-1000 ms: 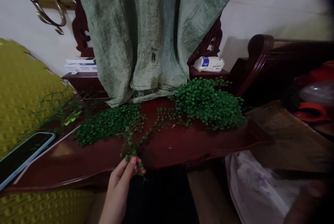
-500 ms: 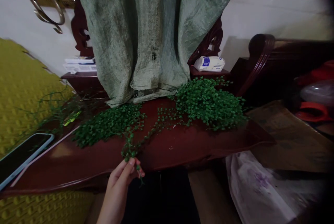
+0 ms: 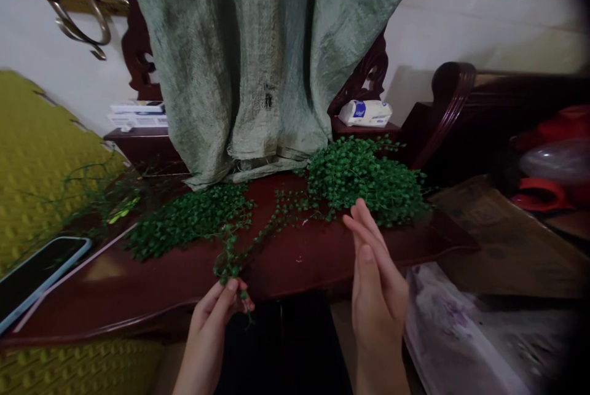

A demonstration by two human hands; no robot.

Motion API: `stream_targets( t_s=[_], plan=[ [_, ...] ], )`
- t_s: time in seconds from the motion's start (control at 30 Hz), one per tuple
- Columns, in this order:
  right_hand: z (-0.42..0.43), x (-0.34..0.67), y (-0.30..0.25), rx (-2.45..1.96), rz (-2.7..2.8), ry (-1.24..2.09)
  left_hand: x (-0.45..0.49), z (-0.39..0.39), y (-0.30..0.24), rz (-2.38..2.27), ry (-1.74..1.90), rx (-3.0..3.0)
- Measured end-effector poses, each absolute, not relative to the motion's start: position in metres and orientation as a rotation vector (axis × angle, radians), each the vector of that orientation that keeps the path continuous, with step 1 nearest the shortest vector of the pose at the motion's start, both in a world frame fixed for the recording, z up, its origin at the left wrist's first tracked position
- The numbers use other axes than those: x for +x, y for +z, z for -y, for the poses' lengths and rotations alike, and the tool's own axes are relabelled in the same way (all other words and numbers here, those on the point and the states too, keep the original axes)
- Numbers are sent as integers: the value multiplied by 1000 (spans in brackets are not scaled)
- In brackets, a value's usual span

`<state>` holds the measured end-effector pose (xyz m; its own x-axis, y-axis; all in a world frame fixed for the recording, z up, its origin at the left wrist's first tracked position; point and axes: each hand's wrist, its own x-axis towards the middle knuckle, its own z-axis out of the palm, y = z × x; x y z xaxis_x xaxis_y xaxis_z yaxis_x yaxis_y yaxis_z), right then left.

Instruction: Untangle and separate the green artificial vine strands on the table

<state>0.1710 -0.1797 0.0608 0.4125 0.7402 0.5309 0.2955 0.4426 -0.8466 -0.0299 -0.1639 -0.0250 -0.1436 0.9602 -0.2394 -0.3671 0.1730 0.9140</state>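
Observation:
My left hand (image 3: 216,316) is closed at the table's front edge, thumb and fingers pinching a green plant strand (image 3: 227,260). The strand bears small round leaves or beads, and a short end dangles below my fingers. Behind it a flat green pile (image 3: 188,220) of the same plant lies on the dark red table (image 3: 276,266). My right hand (image 3: 378,287) is over the table's edge, fingers stretched forward and held together, with nothing seen in it. Its fingertips are in front of a bushier green heap (image 3: 369,180). Thin sprigs trail between the two piles.
A greenish woven sack (image 3: 271,63) drapes down at the back. A phone (image 3: 41,278) and thin loose stems (image 3: 101,189) are on the left. A tissue pack (image 3: 365,113) rests on the back ledge. Cardboard (image 3: 502,235) and a plastic bag (image 3: 456,327) are at right.
My right hand has come into view from below, reaching toward the right heap. The left hand keeps its pinch on the strand. The view has shifted slightly.

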Motion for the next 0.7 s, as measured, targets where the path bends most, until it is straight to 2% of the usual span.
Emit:
stream_targets(
  t_s=[0.2, 0.4, 0.57, 0.7],
  plan=[
    [165, 173, 59, -1080, 922, 140, -29, 164, -22, -1175, 1308, 684],
    [165, 184, 53, -1083, 906, 105, -26, 162, -26, -1188, 1326, 708],
    [144, 188, 18, -1465, 1266, 382, -24, 166, -23, -1139, 1432, 706],
    [124, 171, -12, -1702, 1625, 157, -30, 175, -12, -1068, 1512, 859]
  ],
)
